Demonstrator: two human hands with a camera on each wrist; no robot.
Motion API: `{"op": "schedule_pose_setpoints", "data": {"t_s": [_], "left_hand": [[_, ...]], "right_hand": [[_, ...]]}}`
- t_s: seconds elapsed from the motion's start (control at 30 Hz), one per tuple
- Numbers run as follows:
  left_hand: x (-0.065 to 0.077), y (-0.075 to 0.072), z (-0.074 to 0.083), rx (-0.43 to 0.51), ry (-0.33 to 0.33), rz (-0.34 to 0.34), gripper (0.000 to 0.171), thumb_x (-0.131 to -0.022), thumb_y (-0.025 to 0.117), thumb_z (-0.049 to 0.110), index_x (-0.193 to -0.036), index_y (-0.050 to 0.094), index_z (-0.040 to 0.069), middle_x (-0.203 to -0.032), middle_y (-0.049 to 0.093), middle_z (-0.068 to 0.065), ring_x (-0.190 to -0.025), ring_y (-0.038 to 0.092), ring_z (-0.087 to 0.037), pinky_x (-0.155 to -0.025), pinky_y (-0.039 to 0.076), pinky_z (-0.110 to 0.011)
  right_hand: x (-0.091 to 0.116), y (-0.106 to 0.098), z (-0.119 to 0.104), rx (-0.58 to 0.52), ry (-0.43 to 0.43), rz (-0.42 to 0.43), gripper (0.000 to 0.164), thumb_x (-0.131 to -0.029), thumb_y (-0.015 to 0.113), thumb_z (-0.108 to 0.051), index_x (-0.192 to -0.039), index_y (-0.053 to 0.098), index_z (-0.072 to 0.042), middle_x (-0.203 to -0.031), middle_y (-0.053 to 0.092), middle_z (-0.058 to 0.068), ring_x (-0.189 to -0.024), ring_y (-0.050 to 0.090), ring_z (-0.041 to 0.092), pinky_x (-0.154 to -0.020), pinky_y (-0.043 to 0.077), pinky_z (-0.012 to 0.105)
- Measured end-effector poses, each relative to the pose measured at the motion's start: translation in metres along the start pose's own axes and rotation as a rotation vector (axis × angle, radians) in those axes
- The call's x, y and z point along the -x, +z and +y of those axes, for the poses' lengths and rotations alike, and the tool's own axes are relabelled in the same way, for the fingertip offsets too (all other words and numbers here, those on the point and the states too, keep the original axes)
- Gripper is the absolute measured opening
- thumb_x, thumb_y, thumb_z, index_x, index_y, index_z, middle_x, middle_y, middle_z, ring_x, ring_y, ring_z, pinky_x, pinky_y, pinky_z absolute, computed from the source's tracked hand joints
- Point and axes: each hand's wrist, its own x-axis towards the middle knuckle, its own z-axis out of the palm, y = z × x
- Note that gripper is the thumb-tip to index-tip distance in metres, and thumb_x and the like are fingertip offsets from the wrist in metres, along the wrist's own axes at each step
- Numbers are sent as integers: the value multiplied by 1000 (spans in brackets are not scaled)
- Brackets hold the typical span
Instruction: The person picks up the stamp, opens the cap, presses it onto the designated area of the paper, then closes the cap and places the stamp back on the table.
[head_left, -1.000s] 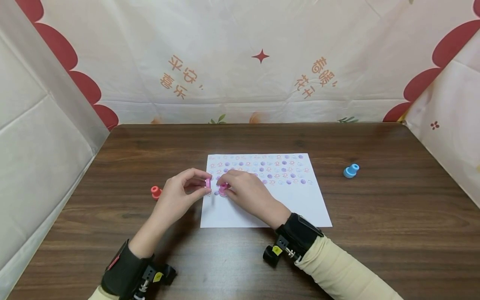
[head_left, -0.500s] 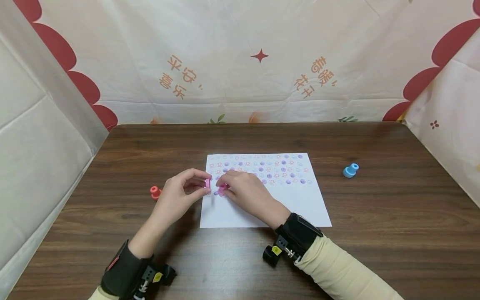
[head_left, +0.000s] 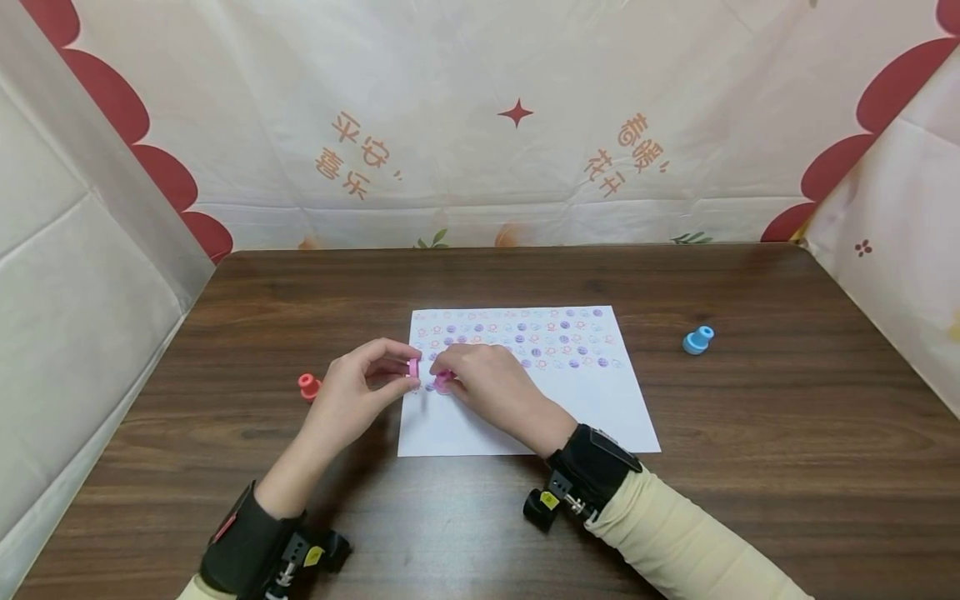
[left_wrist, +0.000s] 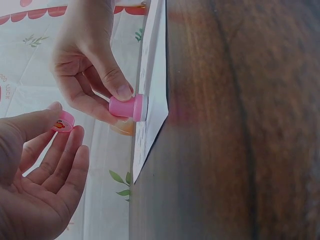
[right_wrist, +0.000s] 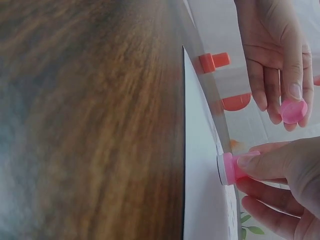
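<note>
Between thumb and fingertips, my left hand (head_left: 355,392) pinches a small round pink stamp cap (left_wrist: 65,122), raised near the left edge of the paper. A little picture shows on the cap's top in the left wrist view. My right hand (head_left: 497,390) grips a pink stamp (right_wrist: 231,169) by its handle, with the stamp's base down against the white sheet of paper (head_left: 570,417). The stamp's printing face is hidden against the paper. Rows of small stamped prints (head_left: 566,325), purple, red and pale blue, cover the sheet's upper half; its lower half is plain white.
A red stamp (head_left: 308,386) stands on the wooden table (head_left: 780,467), just left of and partly behind my left hand. Farther right stands a blue stamp (head_left: 698,340). A pale printed curtain (head_left: 450,150) hangs behind the table.
Both hands keep the same pose around the cap and the stamp. The whole head view has drifted slightly left.
</note>
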Motion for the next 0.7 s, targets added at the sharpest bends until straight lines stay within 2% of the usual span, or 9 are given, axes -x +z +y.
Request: {"op": "schedule_pose_setpoints", "data": {"t_s": [0.7], "left_hand": [[0, -2, -1, -3, -5, 1, 32, -84, 80, 9, -114, 70, 10, -106, 75, -8, -93, 73, -19, -90, 60, -37]], "right_hand": [[1, 1, 0, 4, -4, 5, 16, -89, 74, -13, -105, 76, -17, -103, 78, -3, -98, 73, 14, -88, 59, 31]]}}
